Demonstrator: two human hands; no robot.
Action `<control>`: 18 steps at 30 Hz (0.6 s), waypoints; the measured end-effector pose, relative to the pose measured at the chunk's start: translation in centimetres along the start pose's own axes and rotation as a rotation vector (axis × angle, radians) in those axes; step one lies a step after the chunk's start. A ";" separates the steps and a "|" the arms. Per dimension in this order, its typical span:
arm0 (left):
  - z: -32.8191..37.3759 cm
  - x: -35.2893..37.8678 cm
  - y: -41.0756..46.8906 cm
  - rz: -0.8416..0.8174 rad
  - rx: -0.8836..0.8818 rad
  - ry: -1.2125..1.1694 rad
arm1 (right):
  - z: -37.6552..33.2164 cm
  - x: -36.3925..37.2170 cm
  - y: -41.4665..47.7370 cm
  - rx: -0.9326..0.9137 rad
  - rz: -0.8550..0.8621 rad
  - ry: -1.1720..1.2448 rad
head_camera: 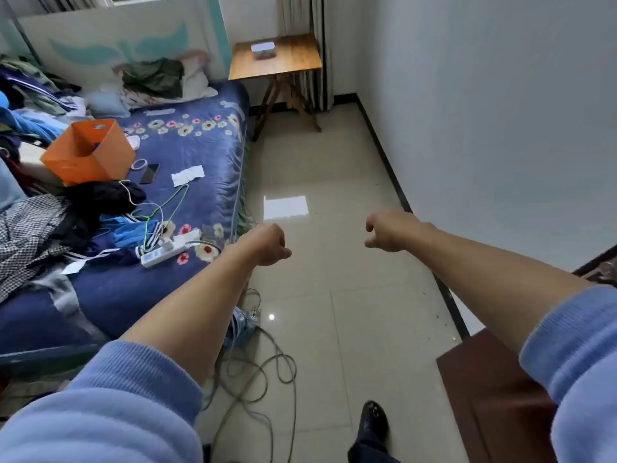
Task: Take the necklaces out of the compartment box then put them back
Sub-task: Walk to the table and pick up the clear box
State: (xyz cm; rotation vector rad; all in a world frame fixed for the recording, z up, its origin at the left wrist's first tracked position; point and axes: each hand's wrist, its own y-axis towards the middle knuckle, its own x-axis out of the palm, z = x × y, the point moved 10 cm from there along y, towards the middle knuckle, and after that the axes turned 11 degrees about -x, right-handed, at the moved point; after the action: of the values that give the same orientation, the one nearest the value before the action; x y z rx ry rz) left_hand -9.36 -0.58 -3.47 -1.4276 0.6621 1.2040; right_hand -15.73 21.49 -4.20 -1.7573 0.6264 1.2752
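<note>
A small clear compartment box (263, 50) with a whitish lid sits on a wooden side table (293, 63) far off against the back wall; its contents are too small to make out, and no necklace shows. Both my arms are stretched out over the tiled floor, well short of the table. My left hand (268, 244) is curled into a loose fist with nothing in it. My right hand (387, 231) is likewise curled, fingers bent down, holding nothing.
A bed (187, 202) with a blue flowered cover fills the left, strewn with clothes, an orange box (87, 152), a phone and a power strip (167, 250). Cables (257, 372) loop on the floor near my foot (372, 422). A dark wooden panel (494, 396) stands at the lower right.
</note>
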 end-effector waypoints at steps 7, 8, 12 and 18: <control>0.3 0.3 7.7 -0.103 -0.084 -0.066 | 3.6 -1.2 8.9 -0.021 -0.073 0.036; 0.0 0.0 8.7 -0.110 -0.100 -0.068 | 3.7 -1.5 10.3 -0.031 -0.091 0.031; -1.2 -1.1 14.9 -0.111 -0.138 -0.085 | 4.0 -2.5 17.2 -0.080 -0.097 0.042; -2.7 -2.9 26.7 -0.140 -0.153 -0.088 | 5.4 -3.7 29.0 -0.091 -0.129 0.045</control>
State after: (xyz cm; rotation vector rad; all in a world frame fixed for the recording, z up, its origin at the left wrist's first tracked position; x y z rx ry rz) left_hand -33.36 -10.29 -11.13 -1.5121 0.4097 1.2192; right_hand -42.60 11.06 -11.33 -1.8746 0.4788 1.1943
